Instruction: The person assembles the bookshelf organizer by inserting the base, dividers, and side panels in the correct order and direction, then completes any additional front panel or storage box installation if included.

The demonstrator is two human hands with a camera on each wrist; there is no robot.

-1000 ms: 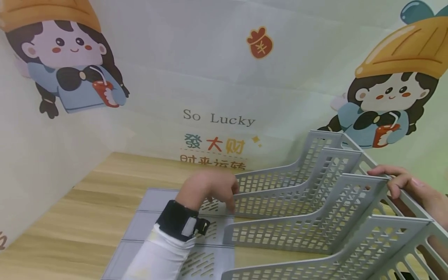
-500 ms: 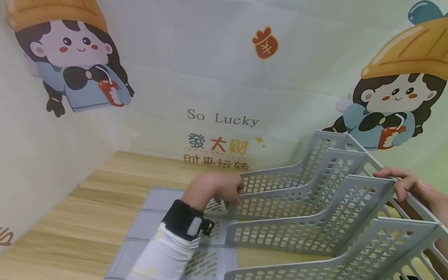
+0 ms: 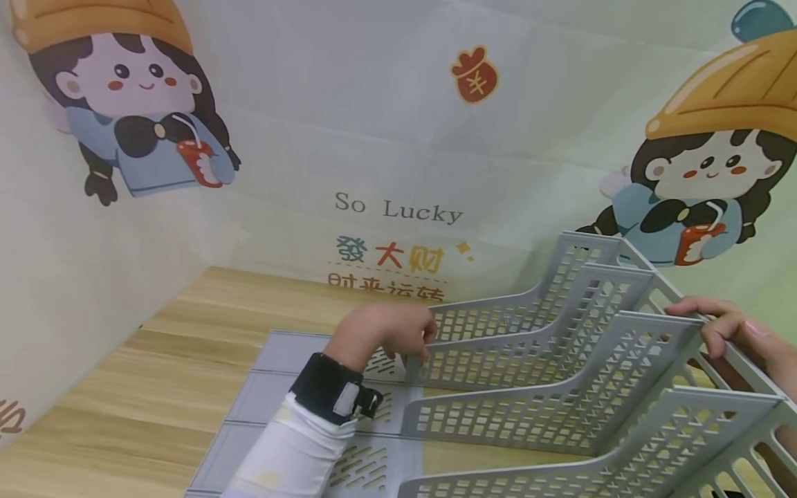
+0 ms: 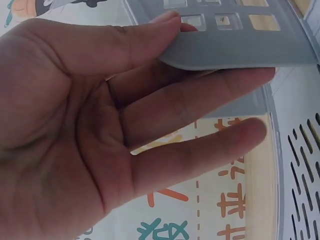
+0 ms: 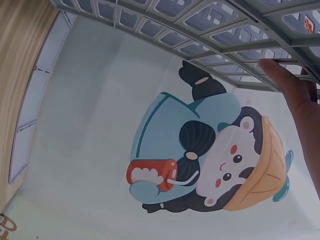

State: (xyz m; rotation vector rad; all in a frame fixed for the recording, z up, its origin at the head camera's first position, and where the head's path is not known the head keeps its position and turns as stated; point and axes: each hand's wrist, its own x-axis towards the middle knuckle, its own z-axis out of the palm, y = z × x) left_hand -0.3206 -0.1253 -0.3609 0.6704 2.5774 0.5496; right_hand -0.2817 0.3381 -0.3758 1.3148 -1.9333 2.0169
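Note:
A grey plastic file rack with several upright, perforated dividers spans the right half of the head view. My left hand is at the low front end of one divider. The left wrist view shows the thumb and fingers of that left hand pinching the rounded corner of the divider, the other fingers lying fairly straight below. Over the rack's slotted back frame curl the fingers of my right hand. In the right wrist view only part of the right hand appears, against the lattice.
Flat grey panels with slanted slots lie left of the dividers, on a wood-grain table. Behind rises a pale wall printed with cartoon figures and lettering. The rack's far corner stands close to it.
The left fingers, earlier reaching lower by the divider's front end, have drawn up and pinch its corner. The right hand keeps its hold on the frame. The head view has shifted slightly.

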